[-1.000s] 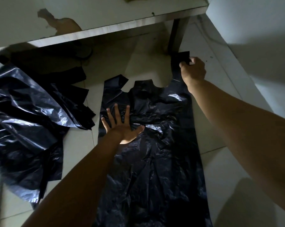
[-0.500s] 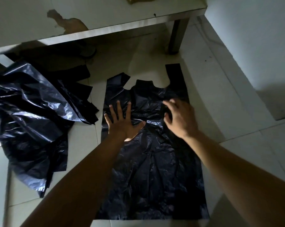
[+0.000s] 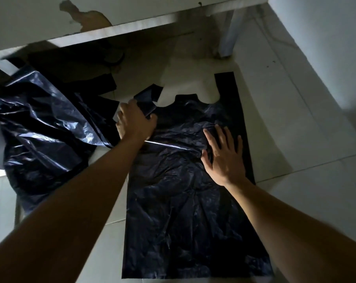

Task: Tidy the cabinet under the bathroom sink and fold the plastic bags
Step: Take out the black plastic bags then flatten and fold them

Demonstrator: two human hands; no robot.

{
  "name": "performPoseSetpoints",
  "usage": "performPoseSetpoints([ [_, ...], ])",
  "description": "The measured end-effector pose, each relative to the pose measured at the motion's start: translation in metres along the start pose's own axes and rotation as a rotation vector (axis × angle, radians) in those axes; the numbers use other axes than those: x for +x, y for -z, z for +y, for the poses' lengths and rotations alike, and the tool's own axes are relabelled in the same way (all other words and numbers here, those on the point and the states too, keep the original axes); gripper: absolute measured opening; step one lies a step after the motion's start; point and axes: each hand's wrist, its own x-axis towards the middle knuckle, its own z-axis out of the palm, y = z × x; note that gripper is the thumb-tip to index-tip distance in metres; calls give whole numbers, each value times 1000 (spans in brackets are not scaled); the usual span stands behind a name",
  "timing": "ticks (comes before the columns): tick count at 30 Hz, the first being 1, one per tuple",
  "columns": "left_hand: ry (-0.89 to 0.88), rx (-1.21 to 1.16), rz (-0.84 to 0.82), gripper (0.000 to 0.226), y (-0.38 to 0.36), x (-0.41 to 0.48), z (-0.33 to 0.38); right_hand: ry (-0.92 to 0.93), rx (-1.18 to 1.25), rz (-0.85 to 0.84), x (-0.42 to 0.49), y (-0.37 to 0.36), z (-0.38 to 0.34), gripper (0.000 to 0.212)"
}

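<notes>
**tidy_tom:** so how far along is this? Looks barely started to me.

**bagfolder99:** Yeah, early days imo. One black bag [image 3: 183, 201] is spread out on the floor tiles [image 3: 316, 201], with its bottom edge toward the person. Its handles point at the chipped white panel [image 3: 115, 30] and its post [image 3: 227, 33]. It's laid out pretty square but wrinkly, there's a shiny ridge across the middle, and no fold in it yet.

**tidy_tom:** what are the hands up to?

**bagfolder99:** The left hand [image 3: 135, 121] has its fingers curled round the left handle [image 3: 147, 96], which is crumpled and kinked over. The right hand [image 3: 224, 158] is flat on the upper right part of the bag, fingers spread, pressing it down. The right handle [image 3: 226, 86] already lies straight and flat. My guess is this is the smoothing step, getting the left handle to match before the first fold.

**tidy_tom:** and the rest?

**bagfolder99:** There's a whole pile of bags [image 3: 44, 127] crumpled just left of the flat one, right up against its edge near the left hand. Can't tell how many are in it, and none look folded. No finished folded bag anywhere in view either. It's too dark under that panel to say what's in the cabinet. So I'd call it one bag laid out, zero folded, pile and cabinet all left to do.
</notes>
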Motion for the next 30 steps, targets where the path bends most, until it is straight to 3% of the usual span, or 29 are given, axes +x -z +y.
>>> performPoseSetpoints([
  [6, 251, -31, -173, 83, -6, 56, 18, -11, 19, 10, 0, 0, 1, 65],
  [10, 296, -164, -250, 58, -6, 73, 29, -16, 35, 20, -1, 1, 0, 65],
  [12, 305, -181, -267, 57, -7, 82, 31, -18, 46, 14, 0, 2, -1, 66],
  [19, 285, -52, -258, 89, -6, 87, 37, -22, 48, 2, -2, 3, 0, 66],
  [23, 288, -37, -269, 58, -5, 95, 38, -28, 49, -4, -1, 5, -1, 66],
  [30, 383, -600, -261, 75, 4, 129, 26, -30, 43, -23, -1, 6, 0, 66],
])
